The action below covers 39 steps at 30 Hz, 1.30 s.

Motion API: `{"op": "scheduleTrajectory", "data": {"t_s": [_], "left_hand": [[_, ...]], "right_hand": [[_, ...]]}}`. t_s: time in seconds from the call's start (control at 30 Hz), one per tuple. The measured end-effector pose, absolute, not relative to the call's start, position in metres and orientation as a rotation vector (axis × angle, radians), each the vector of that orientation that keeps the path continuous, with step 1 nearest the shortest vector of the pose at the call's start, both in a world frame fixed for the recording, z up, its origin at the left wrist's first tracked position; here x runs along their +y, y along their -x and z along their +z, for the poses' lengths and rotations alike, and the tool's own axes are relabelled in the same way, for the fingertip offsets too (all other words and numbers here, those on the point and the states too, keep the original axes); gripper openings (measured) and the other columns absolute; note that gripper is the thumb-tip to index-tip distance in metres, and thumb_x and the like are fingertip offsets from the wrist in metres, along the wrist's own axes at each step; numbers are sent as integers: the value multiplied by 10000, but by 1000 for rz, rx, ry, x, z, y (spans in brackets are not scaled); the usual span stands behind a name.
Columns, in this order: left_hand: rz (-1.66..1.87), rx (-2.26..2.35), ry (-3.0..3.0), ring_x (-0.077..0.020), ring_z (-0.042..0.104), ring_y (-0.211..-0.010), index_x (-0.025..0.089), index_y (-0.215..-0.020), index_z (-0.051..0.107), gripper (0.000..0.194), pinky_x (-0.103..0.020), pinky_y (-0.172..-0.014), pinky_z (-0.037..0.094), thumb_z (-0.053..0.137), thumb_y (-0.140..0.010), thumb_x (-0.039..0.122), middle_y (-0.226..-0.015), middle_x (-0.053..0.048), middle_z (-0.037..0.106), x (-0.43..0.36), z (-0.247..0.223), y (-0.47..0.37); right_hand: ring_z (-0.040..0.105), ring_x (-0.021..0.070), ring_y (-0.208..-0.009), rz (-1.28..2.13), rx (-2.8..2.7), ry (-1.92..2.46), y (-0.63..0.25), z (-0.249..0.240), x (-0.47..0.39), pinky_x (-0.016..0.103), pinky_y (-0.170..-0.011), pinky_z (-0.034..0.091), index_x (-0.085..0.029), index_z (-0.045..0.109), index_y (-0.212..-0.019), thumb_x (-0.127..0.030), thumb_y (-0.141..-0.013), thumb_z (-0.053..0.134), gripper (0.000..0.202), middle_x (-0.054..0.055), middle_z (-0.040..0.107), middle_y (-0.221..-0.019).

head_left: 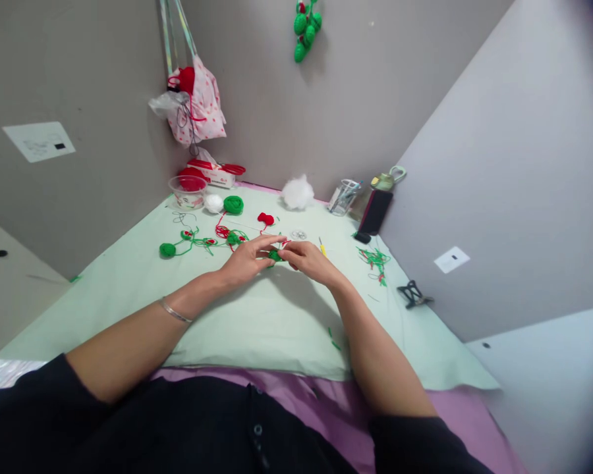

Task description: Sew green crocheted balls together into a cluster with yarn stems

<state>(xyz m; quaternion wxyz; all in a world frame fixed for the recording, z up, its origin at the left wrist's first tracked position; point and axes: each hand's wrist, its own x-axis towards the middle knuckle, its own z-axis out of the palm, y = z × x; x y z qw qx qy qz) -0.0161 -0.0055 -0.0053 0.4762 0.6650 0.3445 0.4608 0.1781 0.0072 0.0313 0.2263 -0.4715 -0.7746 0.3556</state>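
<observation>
A small green crocheted piece is held between my two hands above the pale green cloth. My left hand pinches it from the left, with the index finger stretched over the top. From the right, my right hand has its fingers closed at the piece, and a bit of red shows by the fingertips. Just beyond the hands lies a small red yarn bundle. A yellow-handled tool rests to the right of my right hand.
Green yarn balls, white yarn and a clear tub stand back left. White stuffing, a pen cup and a phone stand behind. Yarn scraps and a black stand lie right.
</observation>
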Motion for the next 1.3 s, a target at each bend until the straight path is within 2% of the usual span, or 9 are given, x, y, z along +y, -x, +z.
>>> {"op": "scheduleTrajectory", "data": {"t_s": [0.2,0.33,0.47,0.53,0.7,0.87,1.03,1.17,1.3], "left_hand": [[1103,868,-1523,-284,619,-1184,212,-1334,663,601,-451,-1014,511,740,-738,204,-1468,-126,565,-1,-6,18],[1106,827,-1271,-287,626,-1216,184,-1354,633,642,-464,-1063,483,809,-741,254,-1469,-161,575,2,-1,21],[1084,749,-1002,-240,716,-1078,117,-1254,666,462,-406,-1041,515,768,-819,236,-1337,-181,670,2,5,22],[1051,734,-946,-232,747,-990,98,-1267,645,438,-386,-996,541,733,-851,205,-1230,-179,724,1,7,22],[968,683,-964,-212,754,-944,104,-1281,637,410,-320,-895,563,694,-887,200,-1128,-155,761,1,6,22],[939,710,-984,-186,737,-920,141,-1261,643,454,-308,-875,548,769,-834,231,-1118,-127,759,1,6,22],[989,818,-1146,-185,720,-819,146,-1057,635,413,-298,-753,518,840,-763,352,-887,-55,724,3,0,21],[1050,811,-1237,-133,649,-670,152,-887,610,368,-268,-674,479,824,-744,414,-745,0,653,7,-5,21],[1135,824,-1254,-93,577,-590,157,-839,597,336,-240,-614,446,786,-763,424,-725,18,623,10,-4,24]], "right_hand": [[455,119,-578,919,-2097,1369,-189,33,15,254,-593,347,-179,606,-748,-510,-937,514,393,-29,525,-586],[631,206,-795,348,-2048,1872,-210,31,28,296,-715,415,-170,702,-913,-468,-950,544,340,87,716,-846],[651,308,-1069,-35,-1995,2101,-228,23,36,379,-871,454,-136,718,-1116,-343,-969,543,309,205,713,-1135],[638,287,-1110,102,-2034,1871,-226,22,36,383,-923,466,-129,697,-1197,-297,-969,545,322,199,689,-1216],[658,199,-1046,961,-2157,984,-195,27,19,314,-855,521,-205,662,-1304,-400,-960,582,404,113,670,-1301],[645,175,-945,931,-2147,929,-183,29,13,297,-793,496,-209,741,-1109,-347,-855,723,290,75,712,-1152],[656,168,-845,983,-1884,980,-190,25,22,311,-786,506,-176,676,-960,-336,-783,774,258,43,723,-920],[651,160,-819,1076,-1779,959,-189,23,25,316,-792,513,-181,644,-934,-343,-723,812,315,36,721,-899],[591,137,-729,1012,-1771,985,-190,22,26,296,-712,480,-182,672,-1028,-370,-765,775,339,13,691,-835]]}}
